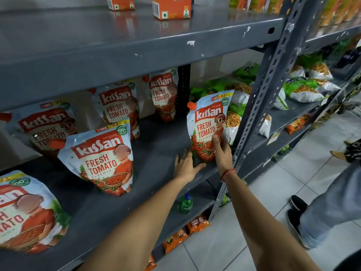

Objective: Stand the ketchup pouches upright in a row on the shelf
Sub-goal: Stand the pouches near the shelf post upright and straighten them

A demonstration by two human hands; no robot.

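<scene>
- The fingers (215,140) of the right hand (222,153) press against the front of a ketchup pouch (208,124), wrapped round its lower right corner in a grip.
- The left hand (185,166) lies on the shelf (156,145) with fingers spread, thumb touching the pouch's bottom edge at its 7 o'clock; it grasps nothing.
- The held pouch stands at the shelf's right end, long axis close to vertical, leaning slightly, its orange cap at 11 o'clock and printed face toward the camera.
- Its base is hidden behind both hands, so whether it rests flat is unclear.
- A second pouch (101,159) stands well apart at the held pouch's 8 o'clock, tilted.
- Three rear pouches (117,106) have their tops hidden by the upper shelf.
- A nearest pouch (23,212) is cut off by the left frame edge.
</scene>
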